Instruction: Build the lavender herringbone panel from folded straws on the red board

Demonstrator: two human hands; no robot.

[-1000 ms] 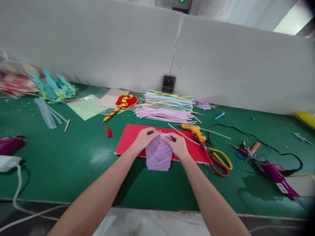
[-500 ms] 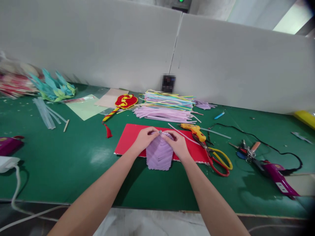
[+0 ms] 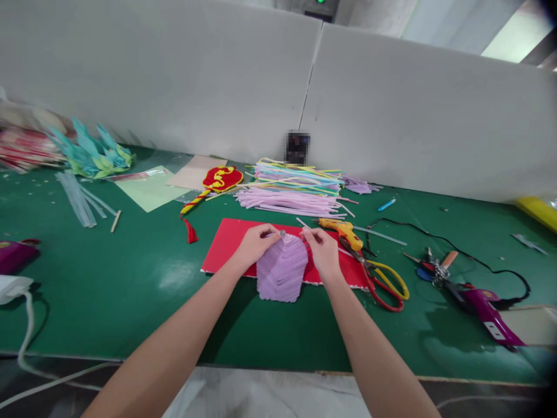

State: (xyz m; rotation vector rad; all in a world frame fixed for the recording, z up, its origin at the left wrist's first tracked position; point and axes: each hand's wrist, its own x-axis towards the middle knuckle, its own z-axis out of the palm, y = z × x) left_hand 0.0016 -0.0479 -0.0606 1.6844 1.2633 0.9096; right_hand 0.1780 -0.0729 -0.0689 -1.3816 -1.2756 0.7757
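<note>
A lilac panel (image 3: 282, 270) of pipe cleaners laid in slanting rows lies over the front edge of a red board (image 3: 232, 241). My left hand (image 3: 257, 242) is closed in a pinch at the panel's upper left edge, beside a small grey piece (image 3: 282, 233). My right hand (image 3: 322, 249) is just off the panel's right side, thumb and fingers pressed together. Whatever is between them, if anything, is too small to make out. A loose lilac pipe cleaner (image 3: 301, 222) passes behind that hand across the board.
Yellow-and-red-handled scissors (image 3: 389, 284) and a yellow glue gun (image 3: 343, 230) lie at the board's right. Behind it is a pile of pipe cleaners (image 3: 291, 200). A red fan-shaped ornament (image 3: 223, 179), clear glue sticks (image 3: 78, 200) and keys (image 3: 439, 270) lie farther out.
My right hand has come away from the panel's top and shifted slightly right, baring its upper right edge. The left hand keeps its pinch in the same place.
</note>
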